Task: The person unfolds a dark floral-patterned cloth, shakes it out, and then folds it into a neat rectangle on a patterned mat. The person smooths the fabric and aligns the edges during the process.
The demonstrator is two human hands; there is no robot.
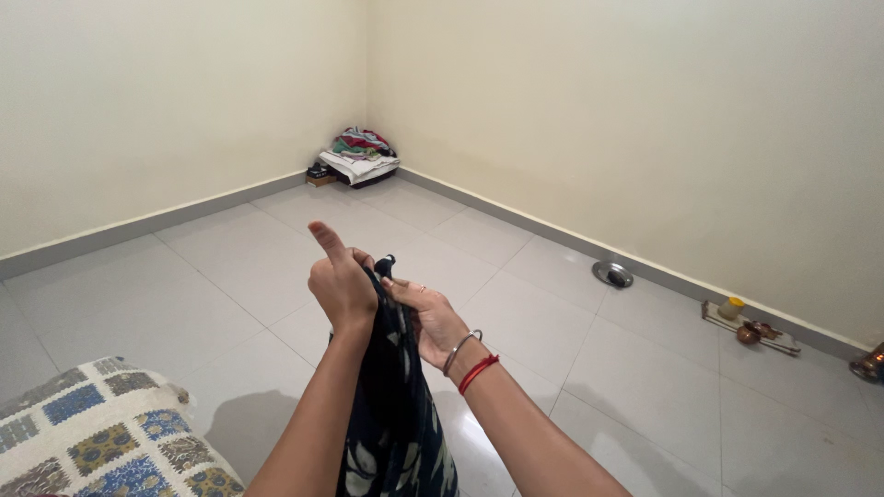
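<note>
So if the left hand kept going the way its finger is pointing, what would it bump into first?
The left hand points its finger up and away, toward the far left wall. Nothing shows in between, so the wall would likely come first, though depth is hard to judge.

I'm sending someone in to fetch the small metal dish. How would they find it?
Follow the right-hand wall out from the corner. The metal dish sits alone on the grey floor tiles beside the skirting. It is round, shiny and flat, unlike the tray of small pots farther along.
</note>
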